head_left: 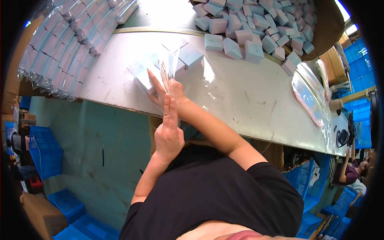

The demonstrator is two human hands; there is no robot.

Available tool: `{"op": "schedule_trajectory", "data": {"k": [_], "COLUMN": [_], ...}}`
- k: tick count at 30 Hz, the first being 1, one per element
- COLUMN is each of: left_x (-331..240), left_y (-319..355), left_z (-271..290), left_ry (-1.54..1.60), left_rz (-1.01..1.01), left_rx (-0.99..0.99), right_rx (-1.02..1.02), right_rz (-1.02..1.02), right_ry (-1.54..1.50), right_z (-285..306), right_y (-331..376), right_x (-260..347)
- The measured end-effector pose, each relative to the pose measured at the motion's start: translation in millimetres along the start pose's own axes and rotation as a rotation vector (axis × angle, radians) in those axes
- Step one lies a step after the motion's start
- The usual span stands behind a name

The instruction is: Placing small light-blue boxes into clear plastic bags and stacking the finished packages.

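The left hand [169, 134] is held flat, fingers straight and together, pressed against a clear plastic bag [170, 76] at the bench edge. The right hand [170, 90] is stretched forward with fingers extended, laid on the same bag; whether anything is pinched cannot be told. The two hands are seen crossing, the left one nearer the body. Inside or under the bag, small pale blue boxes [189, 56] are seen, lying on the white bench [256, 100]. Further back, a loose heap of small boxes [256, 28], pale blue and pinkish, is spread across the bench and a brown surface. At the left, rows of bagged box packs [60, 48] are stacked. At the right, a stack of clear bags [310, 96] is laid. Blue crates [44, 150] are seen on the floor.
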State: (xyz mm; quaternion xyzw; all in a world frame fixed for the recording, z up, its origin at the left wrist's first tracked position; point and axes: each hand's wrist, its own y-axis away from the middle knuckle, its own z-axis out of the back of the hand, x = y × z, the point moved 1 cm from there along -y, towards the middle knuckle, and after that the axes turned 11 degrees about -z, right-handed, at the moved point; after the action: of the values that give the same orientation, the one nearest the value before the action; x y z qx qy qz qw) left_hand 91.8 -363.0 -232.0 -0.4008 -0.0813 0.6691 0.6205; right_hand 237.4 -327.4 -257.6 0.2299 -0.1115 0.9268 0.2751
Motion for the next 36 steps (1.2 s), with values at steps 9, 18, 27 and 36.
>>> {"op": "schedule_trajectory", "data": {"k": [9,18,27,36], "left_x": [44.5,40.8,39.9,33.6], "left_y": [8.8,4.5,7.3,-3.4], "left_z": [24.3,6.1,8.2,1.3], "left_ry": [-0.112,-0.075,-0.093,-0.105], "left_rz": [0.180,0.171,0.200,0.229], "left_rx": [-0.046,0.010,0.000,0.083], "right_rx": [0.247,-0.663,-0.470,-0.686], "right_rz": [0.462,-0.516,-0.265,-1.103], "right_ry": [-0.522,0.160,0.021,0.406], "right_z": [93.1,139.8,153.3,242.2], "right_y": [54.7,12.0,72.7,73.6], "right_x": [-79.9,-304.1,-310.2,-445.9]}}
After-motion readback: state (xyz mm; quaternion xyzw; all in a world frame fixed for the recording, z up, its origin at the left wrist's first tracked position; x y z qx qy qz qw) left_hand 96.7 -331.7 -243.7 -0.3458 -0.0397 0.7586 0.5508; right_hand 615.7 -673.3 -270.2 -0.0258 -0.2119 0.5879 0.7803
